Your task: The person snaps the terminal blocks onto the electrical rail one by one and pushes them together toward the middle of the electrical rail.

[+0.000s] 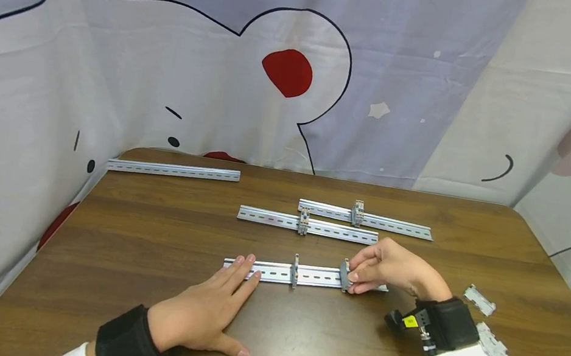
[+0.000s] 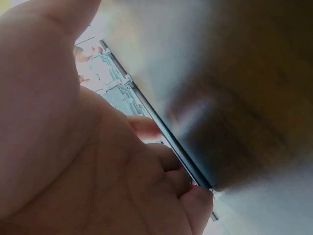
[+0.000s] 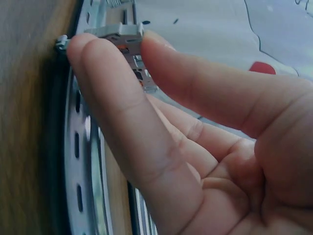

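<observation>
A slotted metal DIN rail [image 1: 319,277] lies across the wooden table in front of the person. The left hand [image 1: 204,313], fingers extended and thumb spread, rests its fingertips on the rail's left end. Near the other end, the right hand [image 1: 388,268] pinches a grey DIN-rail terminal block [image 1: 345,275] between thumb and fingers. The right wrist view shows that block [image 3: 122,32] at the fingertips, seated across the rail [image 3: 77,147]. A second, thin terminal block [image 1: 295,272] stands upright on the rail between the hands. The left palm hides much of the rail in the left wrist view.
Behind the hands lie two rails [image 1: 268,217] [image 1: 400,226], each carrying a small cluster of blocks [image 1: 303,222] [image 1: 358,213]. A bare rail [image 1: 176,170] lies at the back left. Loose light-grey blocks [image 1: 480,300] [image 1: 493,347] lie at right, beside the right forearm. A patterned curtain borders the table.
</observation>
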A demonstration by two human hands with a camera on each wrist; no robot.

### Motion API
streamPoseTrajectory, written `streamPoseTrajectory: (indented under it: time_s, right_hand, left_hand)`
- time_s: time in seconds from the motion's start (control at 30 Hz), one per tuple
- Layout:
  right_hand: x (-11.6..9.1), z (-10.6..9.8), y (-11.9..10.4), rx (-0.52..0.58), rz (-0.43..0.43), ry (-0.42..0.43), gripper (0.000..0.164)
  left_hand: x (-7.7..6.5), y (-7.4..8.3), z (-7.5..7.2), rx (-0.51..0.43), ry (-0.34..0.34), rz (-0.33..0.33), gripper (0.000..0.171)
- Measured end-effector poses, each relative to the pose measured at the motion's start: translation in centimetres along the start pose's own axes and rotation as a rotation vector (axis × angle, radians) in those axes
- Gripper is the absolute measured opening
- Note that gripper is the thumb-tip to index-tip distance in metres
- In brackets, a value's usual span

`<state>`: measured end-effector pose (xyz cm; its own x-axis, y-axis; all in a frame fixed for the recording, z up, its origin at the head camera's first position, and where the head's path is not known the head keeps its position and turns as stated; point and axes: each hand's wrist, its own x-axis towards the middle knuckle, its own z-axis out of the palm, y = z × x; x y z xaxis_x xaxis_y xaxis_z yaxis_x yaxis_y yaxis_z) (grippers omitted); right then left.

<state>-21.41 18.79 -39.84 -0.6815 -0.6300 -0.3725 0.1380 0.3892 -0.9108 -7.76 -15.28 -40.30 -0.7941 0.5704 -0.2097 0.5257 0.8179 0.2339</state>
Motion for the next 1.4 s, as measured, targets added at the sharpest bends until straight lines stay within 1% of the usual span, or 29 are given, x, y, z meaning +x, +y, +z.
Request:
streamPoseTrajectory:
  time_s: [0.17,0.4,0.6,0.83,1.03,1.23,1.4]
  right_hand:
    - [0.6,1.0,-0.1,0.004,-0.026,0.008,0.026]
    - [1.4,2.7,-0.4,0.024,-0.038,0.030,0.029]
    - [1.8,3.8,-0.5,0.052,-0.075,0.038,0.031]
    - [2.1,5.2,-0.7,0.050,-0.106,0.067,0.032]
    - [2.7,6.3,-0.6,0.111,-0.125,0.082,0.035]
    - [3.4,7.4,-0.5,0.156,-0.147,0.096,0.035]
    - [3.6,7.6,-0.4,0.189,-0.153,0.094,0.034]
  left_hand:
    - [0.0,-0.1,0.1,0.000,0.009,0.007,0.121]
    - [0.0,-0.2,0.1,-0.011,0.010,0.008,0.121]
    - [-0.1,-0.1,0.1,-0.002,0.006,0.001,0.121]
    - [-0.2,-0.1,0.1,-0.009,0.006,0.000,0.122]
    - [-0.2,-0.2,0.1,-0.021,0.008,0.004,0.122]
    - [-0.1,-0.1,0.1,-0.021,0.006,-0.001,0.122]
    - [0.0,-0.1,0.1,-0.015,0.009,-0.001,0.122]
